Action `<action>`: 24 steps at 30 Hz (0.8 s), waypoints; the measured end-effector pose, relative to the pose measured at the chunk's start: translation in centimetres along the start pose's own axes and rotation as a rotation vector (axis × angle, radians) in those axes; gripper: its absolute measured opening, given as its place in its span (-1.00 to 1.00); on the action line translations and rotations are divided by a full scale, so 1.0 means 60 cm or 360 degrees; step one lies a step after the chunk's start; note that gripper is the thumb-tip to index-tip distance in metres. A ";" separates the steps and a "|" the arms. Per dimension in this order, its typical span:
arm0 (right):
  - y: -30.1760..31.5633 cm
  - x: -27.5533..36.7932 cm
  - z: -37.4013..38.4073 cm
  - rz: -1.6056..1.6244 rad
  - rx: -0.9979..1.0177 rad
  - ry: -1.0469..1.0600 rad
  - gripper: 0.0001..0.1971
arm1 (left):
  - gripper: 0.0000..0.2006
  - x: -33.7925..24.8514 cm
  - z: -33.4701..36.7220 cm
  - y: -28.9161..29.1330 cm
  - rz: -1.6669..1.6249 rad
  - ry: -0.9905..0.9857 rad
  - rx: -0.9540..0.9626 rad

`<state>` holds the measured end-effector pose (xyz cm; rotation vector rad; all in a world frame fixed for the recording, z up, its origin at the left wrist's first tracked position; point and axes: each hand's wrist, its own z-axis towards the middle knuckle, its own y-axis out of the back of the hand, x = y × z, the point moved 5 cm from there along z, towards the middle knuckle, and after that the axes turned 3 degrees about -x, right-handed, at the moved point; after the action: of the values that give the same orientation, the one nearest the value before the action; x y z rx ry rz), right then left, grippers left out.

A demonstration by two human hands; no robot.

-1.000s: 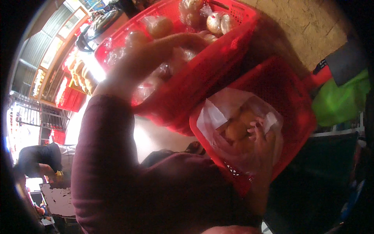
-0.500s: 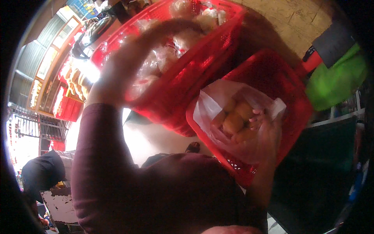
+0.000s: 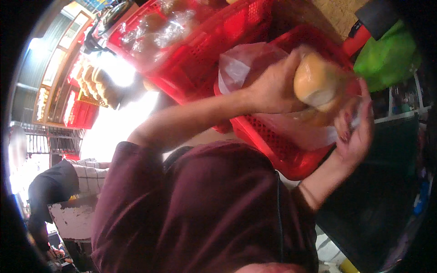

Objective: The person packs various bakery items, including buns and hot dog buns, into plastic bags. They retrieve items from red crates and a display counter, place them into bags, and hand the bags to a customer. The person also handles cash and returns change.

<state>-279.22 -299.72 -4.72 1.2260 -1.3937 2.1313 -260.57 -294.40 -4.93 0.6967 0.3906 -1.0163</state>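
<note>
Curls the right hand (image 3: 357, 129) with bent fingers at the right edge of the bag (image 3: 246, 63); too blurred to tell whether pinching the plastic. Clasps a bun (image 3: 315, 82) from its left side in the left hand (image 3: 275, 88), above the bag in the near crate (image 3: 277, 157). Could drop the bun by holding too loosely from one side, or dent it by squeezing too hard. Could fold the bag's edge inward by slackening on the right. Farther left, the far crate (image 3: 200, 68) with wrapped buns (image 3: 170, 32); far right, a green cloth (image 3: 391, 59).
</note>
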 end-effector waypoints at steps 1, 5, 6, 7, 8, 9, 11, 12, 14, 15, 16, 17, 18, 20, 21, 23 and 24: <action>-0.010 0.024 -0.018 0.0231 0.0172 0.0013 -0.36 | -0.26 0.045 -0.019 -0.031 0.0081 0.0283 0.0215; -0.020 0.002 -0.033 0.0350 0.0361 -0.0098 -0.32 | -0.42 0.288 -0.166 -0.056 0.1351 0.0063 0.0669; -0.010 0.005 -0.044 0.0320 0.0376 -0.0076 -0.32 | -0.55 0.281 -0.150 -0.059 0.1914 -0.0358 0.0905; -0.006 0.003 -0.047 0.0294 0.0393 -0.0059 -0.32 | -0.59 0.279 -0.134 -0.048 0.1819 -0.0217 0.0929; -0.005 0.011 -0.052 0.0239 0.0325 -0.0033 -0.32 | -0.61 0.260 -0.103 -0.039 0.1717 -0.0103 0.0944; 0.003 0.024 -0.058 0.0168 0.0237 0.0014 -0.32 | -0.61 0.198 -0.041 -0.041 0.0899 0.0490 0.0722; -0.018 0.013 -0.035 0.0015 0.0220 -0.0007 -0.32 | -0.58 0.191 -0.048 -0.033 0.0923 0.0599 0.0614; -0.033 -0.004 -0.024 -0.0092 0.0217 -0.0006 -0.33 | -0.53 0.224 -0.072 -0.064 0.1735 0.0089 0.0809; -0.060 -0.057 0.005 -0.0310 0.0202 -0.0021 -0.34 | -0.50 0.297 -0.129 -0.081 0.2335 -0.0233 0.0927; -0.079 -0.075 0.013 -0.0646 0.0123 0.0131 -0.36 | -0.52 0.288 -0.118 -0.080 0.2111 -0.0081 0.0836; -0.072 -0.105 0.021 -0.0755 0.0038 -0.0007 -0.38 | -0.54 0.263 -0.100 -0.071 0.1887 0.0058 0.0735; -0.068 -0.134 0.025 -0.0948 0.0102 -0.0087 -0.41 | -0.56 0.231 -0.081 -0.056 0.1664 0.0198 0.0642; -0.060 -0.157 0.033 -0.1524 0.0288 0.0198 -0.46 | -0.58 0.193 -0.064 -0.033 0.1454 0.0341 0.0546; -0.009 -0.210 0.039 -0.1701 0.0302 -0.0128 -0.48 | -0.61 0.075 -0.005 0.029 0.1430 0.0447 0.0463; 0.007 -0.222 0.039 -0.1556 0.0235 -0.0158 -0.49 | -0.61 -0.010 0.032 0.078 0.1621 0.0392 0.0478; 0.024 -0.243 0.031 -0.1255 0.0144 -0.0218 -0.50 | -0.60 -0.051 0.067 0.182 0.1856 0.0339 0.0218; 0.025 -0.237 0.029 -0.1368 0.0174 -0.0158 -0.51 | -0.56 -0.057 0.088 0.235 0.1723 0.0459 0.0269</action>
<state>-271.06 -299.35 -16.59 1.6022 -0.5835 1.5510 -249.99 -291.05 5.80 1.0383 0.1221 0.0832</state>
